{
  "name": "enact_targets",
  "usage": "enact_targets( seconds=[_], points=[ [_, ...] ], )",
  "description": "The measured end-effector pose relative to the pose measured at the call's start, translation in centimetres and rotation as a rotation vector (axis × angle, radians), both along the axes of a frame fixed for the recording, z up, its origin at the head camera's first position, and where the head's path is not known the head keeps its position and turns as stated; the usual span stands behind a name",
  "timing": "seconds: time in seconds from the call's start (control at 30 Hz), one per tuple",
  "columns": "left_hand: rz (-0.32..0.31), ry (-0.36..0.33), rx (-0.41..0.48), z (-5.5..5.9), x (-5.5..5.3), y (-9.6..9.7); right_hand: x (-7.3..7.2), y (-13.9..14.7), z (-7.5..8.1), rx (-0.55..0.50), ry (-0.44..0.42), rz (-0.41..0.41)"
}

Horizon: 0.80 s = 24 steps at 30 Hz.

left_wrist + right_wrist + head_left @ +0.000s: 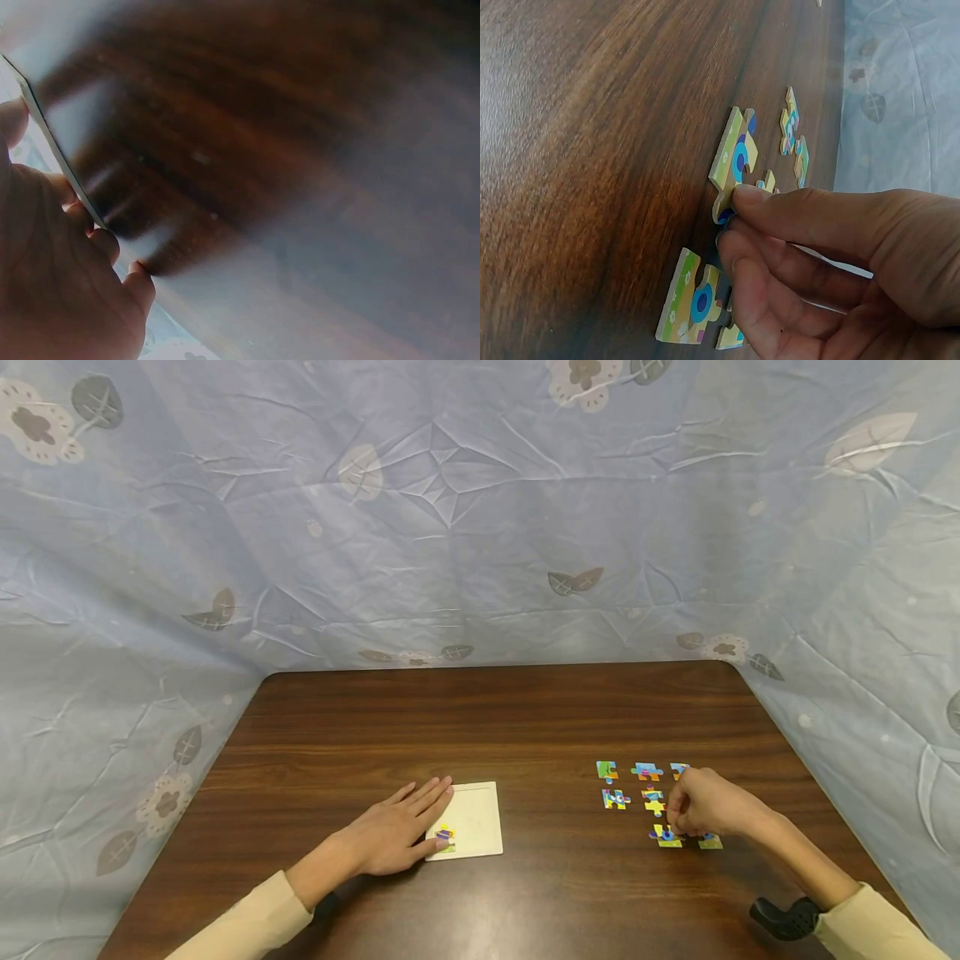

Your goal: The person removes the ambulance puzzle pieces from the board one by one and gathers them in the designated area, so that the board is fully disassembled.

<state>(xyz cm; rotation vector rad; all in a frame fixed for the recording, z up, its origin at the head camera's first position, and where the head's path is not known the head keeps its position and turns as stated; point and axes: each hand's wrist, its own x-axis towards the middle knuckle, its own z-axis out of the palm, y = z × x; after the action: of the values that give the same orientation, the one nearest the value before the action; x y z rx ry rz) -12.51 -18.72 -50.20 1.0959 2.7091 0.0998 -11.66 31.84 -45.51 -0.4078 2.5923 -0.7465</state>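
Observation:
My left hand [393, 831] lies with straight fingers over the left side of a pale puzzle tray [476, 818]. One yellow and purple jigsaw piece [446, 837] sits in the tray's lower left corner, by the thumb. The left wrist view shows the left fingers [103, 244] along the tray's edge. Off to the right, my right hand [708, 806] pinches the right-hand tab of a jigsaw piece [739, 157] with a green edge and blue circle. That piece lies low, close over the table. Another green-edged piece [697, 300] is just beside the fingers.
Several loose jigsaw pieces lie in rows around the right hand, among them a green one [607, 771], a blue one [647, 771] and a yellow one [654, 802]. A black curved mount [783, 918] is at the right wrist. A patterned cloth [450, 527] hangs behind the brown table [487, 718].

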Motion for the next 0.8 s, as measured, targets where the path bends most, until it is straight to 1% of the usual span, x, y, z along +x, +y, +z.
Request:
enact_targets(
  seconds=[0.27,0.37,0.47,0.6,0.7,0.8],
  points=[
    [-0.001,-0.001,-0.001,0.0,0.0,0.1,0.0,0.2,0.1,-0.004,0.008,0.025],
    [-0.002,-0.007,0.002,0.2,0.1,0.3,-0.2,0.2,0.7,-0.006,0.018,0.034],
    [-0.001,-0.015,0.005,0.3,0.1,0.3,-0.5,-0.1,2.1,-0.013,0.049,0.037],
    [0.007,-0.031,0.008,0.5,0.3,0.4,-1.0,-1.9,4.8,-0.041,0.122,0.040],
    [0.016,-0.043,0.020,0.6,0.3,0.3,-1.3,-4.3,6.5,-0.080,0.183,0.068],
    [0.026,-0.048,0.039,0.7,0.2,0.3,-1.5,-7.5,7.5,-0.116,0.231,0.108]
  ],
)
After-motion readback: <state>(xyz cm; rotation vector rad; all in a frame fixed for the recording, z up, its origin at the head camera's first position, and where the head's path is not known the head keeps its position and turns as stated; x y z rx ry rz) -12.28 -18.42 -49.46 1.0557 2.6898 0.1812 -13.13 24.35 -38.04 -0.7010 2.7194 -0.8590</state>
